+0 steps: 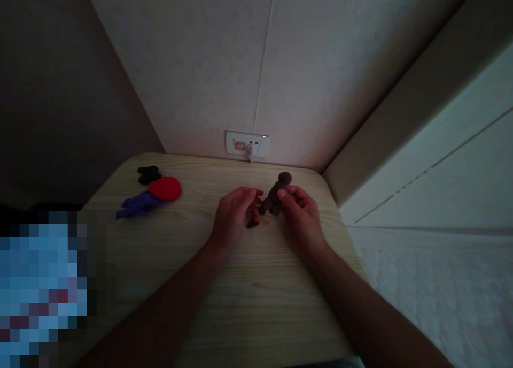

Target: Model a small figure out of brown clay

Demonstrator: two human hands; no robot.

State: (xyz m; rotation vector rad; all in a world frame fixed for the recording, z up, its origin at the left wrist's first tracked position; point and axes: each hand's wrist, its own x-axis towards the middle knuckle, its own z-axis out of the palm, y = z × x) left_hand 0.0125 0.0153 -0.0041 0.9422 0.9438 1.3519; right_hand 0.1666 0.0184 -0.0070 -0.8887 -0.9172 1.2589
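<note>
A dark brown modelling-clay figure (278, 192), built of rounded lumps with a ball at its top, is pinched between the thumb and fingers of my right hand (302, 213). It is tilted above the wooden table. My left hand (233, 210) is loosely curved just left of the figure's lower end, with thumb and fingers apart. Whether its fingertips touch the figure is unclear in the dim light. Below those fingertips shows a small dark piece (252, 224), too dark to make out fully.
On the left of the wooden table (240, 304) lie a flat red clay lump (165, 189), a purple clay piece (140, 204) and a black clay piece (149, 175). A wall socket (247, 144) with a plug is behind. A pale panelled surface (433, 159) borders the right.
</note>
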